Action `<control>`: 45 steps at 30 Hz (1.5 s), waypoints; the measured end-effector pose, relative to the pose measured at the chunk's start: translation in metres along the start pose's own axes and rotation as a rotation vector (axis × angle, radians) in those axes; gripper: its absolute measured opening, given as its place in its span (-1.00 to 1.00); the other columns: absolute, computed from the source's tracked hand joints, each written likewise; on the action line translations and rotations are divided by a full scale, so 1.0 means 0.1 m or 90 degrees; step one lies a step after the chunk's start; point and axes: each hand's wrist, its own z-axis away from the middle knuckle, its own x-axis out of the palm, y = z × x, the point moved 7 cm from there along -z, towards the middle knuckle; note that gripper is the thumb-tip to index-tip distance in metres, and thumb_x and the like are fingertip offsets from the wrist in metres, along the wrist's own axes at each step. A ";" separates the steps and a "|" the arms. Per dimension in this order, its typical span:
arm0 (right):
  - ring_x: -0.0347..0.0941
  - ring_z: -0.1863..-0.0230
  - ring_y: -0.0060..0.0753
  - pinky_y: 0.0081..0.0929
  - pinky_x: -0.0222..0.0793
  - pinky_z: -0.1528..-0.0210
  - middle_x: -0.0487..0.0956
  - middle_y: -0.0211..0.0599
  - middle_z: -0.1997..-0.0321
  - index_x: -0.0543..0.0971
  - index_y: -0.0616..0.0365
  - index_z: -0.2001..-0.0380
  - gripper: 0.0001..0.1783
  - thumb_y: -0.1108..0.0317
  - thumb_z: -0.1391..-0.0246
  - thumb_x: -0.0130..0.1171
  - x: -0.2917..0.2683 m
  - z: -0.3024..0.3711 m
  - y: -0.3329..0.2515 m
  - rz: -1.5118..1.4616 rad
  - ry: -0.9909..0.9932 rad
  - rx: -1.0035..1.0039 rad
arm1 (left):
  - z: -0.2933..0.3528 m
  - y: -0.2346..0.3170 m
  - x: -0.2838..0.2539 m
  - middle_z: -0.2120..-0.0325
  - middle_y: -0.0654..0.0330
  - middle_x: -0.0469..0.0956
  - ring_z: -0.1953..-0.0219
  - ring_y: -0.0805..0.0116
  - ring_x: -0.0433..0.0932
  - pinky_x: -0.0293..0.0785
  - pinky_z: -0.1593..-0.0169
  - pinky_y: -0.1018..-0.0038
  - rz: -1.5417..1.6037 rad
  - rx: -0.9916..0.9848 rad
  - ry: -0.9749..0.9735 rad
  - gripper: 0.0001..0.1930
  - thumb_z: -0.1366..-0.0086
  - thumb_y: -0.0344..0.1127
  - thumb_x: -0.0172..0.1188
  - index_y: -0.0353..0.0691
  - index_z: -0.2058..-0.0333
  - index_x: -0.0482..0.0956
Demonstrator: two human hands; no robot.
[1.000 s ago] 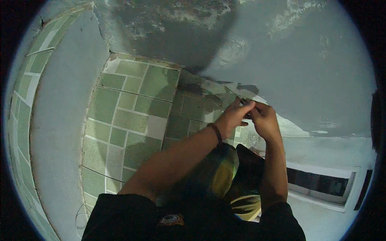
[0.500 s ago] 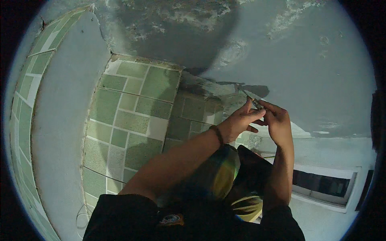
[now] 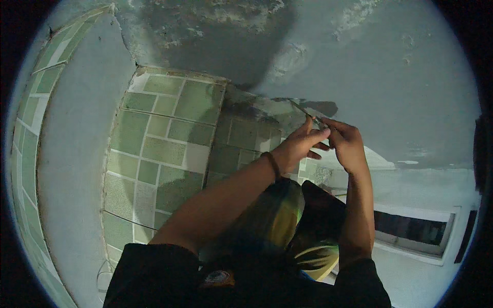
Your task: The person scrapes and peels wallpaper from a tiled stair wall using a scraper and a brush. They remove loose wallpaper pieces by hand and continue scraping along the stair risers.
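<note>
A thin-bladed scraper [image 3: 301, 109] slants up and left, close to the wall. My right hand [image 3: 346, 143] is closed on its handle, which the fingers mostly hide. Just to the left, my left hand [image 3: 295, 148] has its fingers apart. Its index fingertip reaches up beside the scraper and seems to touch it, while the thumb points toward my right fingers. Behind the blade, a dark damp-looking patch [image 3: 322, 108] marks the grey wall [image 3: 390, 92], along a rough, peeling lower edge.
Green patterned tiles [image 3: 159, 128] cover the ledge at left, with a grey strip [image 3: 74, 128] and more tiles beyond. Flaking plaster [image 3: 221, 18] spreads over the upper wall. A white-framed window opening [image 3: 411, 226] lies at lower right. My knees in patterned cloth [image 3: 282, 215] are below my hands.
Both hands have shifted slightly up and left. The scraper has turned, so more of its blade shows past my left fingertip, angled further left.
</note>
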 end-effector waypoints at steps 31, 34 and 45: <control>0.63 0.18 -0.30 -0.40 0.45 0.06 0.69 0.02 0.24 0.57 0.34 -0.01 -0.59 0.35 -0.16 0.03 0.19 0.00 0.00 -0.016 -0.014 0.024 | -0.03 -0.03 -0.08 -0.04 0.19 0.45 -0.10 0.34 0.42 0.35 -0.10 0.30 -0.083 0.042 0.081 -0.44 -0.40 0.00 0.06 -0.19 -0.22 0.21; 0.63 0.16 -0.26 -0.39 0.44 0.04 0.69 0.03 0.22 0.58 0.36 0.01 -0.60 0.34 -0.17 0.03 0.31 -0.08 -0.05 -0.059 -0.063 -0.014 | 0.02 -0.03 -0.17 -0.05 0.19 0.45 -0.13 0.33 0.41 0.34 -0.11 0.31 -0.050 0.019 0.143 -0.33 -0.37 0.05 0.09 -0.23 -0.29 0.15; 0.63 0.13 -0.20 -0.36 0.43 0.02 0.68 0.02 0.20 0.59 0.25 -0.01 -0.60 0.26 -0.19 0.05 0.34 -0.12 0.09 -0.004 -0.003 -0.001 | 0.00 0.04 -0.20 0.00 0.27 0.47 -0.09 0.38 0.42 0.35 -0.04 0.35 -0.048 0.119 0.161 -0.52 -0.35 0.07 0.09 -0.08 -0.11 0.37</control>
